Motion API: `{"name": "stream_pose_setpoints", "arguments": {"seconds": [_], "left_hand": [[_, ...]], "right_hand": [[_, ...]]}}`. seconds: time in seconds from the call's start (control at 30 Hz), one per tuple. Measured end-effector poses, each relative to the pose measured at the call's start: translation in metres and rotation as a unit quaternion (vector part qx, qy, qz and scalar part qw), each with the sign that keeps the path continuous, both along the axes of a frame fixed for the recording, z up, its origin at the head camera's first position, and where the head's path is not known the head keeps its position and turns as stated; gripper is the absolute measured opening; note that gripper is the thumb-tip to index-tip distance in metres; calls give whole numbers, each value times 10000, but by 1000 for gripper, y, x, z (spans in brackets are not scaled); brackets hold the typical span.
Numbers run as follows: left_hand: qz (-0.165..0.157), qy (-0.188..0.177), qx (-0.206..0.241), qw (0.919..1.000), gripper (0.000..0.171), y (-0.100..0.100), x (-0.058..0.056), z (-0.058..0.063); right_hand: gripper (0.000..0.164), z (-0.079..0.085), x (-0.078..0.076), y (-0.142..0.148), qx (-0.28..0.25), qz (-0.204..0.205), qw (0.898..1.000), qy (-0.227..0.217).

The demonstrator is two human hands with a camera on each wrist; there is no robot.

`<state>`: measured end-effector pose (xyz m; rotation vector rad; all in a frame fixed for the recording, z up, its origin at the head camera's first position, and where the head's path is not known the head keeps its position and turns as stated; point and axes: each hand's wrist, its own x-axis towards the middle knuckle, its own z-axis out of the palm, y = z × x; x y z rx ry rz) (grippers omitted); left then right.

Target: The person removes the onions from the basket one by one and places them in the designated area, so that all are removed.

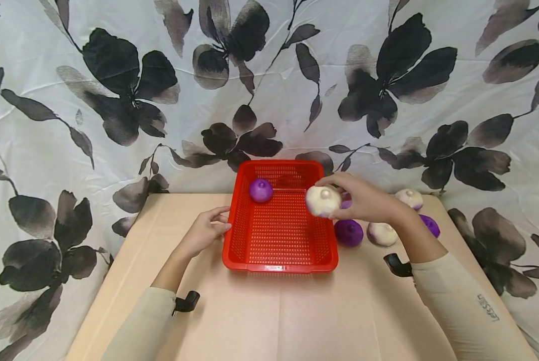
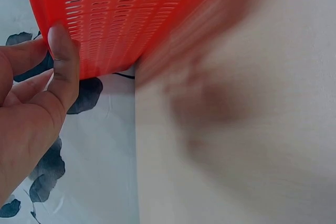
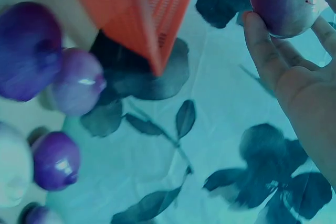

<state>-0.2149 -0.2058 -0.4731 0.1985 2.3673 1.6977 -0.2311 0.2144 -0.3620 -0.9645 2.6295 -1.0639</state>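
Over the right rim of a red plastic basket [image 1: 274, 265], my right hand [image 1: 361, 198] grips a white-and-purple turnip [image 1: 322, 201], nub facing up. In the right wrist view, fingers curl round the purple side of this turnip [image 3: 281, 3]. My left hand [image 1: 206, 230] holds the basket's left side; in the left wrist view its thumb lies against the perforated wall [image 2: 118, 24], other fingers by the rim. One purple onion [image 1: 261, 190] lies inside the basket, toward the back left. Outside, at the right wall, sits another purple onion [image 1: 348, 233].
Right of the basket lie a whitish turnip [image 1: 382, 234], another whitish one [image 1: 409, 199] farther back and a purple onion [image 1: 429, 225], partly behind the right forearm. A floral cloth [image 1: 296, 125] hangs behind the light wooden table [image 1: 260, 311].
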Motion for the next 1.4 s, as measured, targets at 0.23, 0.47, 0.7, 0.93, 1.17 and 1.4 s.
{"name": "stream_pose_setpoints", "arguments": {"seconds": [0.23,0.47,0.7,0.93,1.17,1.4], "left_hand": [[-29,-1,-8,10000,59,-1,1,1],[-15,36,-60,10000,59,-1,2,2],[-12,-8,-21,10000,59,-2,2,0],[33,17,-1,10000,58,0,2,1],[44,-20,6,10000,58,1,2,-1],[45,38,18,10000,58,2,2,1]], "right_hand": [[65,-19,28,31,89,-339,9994,-76],[68,-45,49,56,248,-476,9985,118],[64,-74,62,70,199,-385,9991,-29],[68,-102,74,74,524,-356,9980,80],[66,-127,82,72,567,-219,9980,-151],[68,-140,85,75,462,-240,9984,-226]]}}
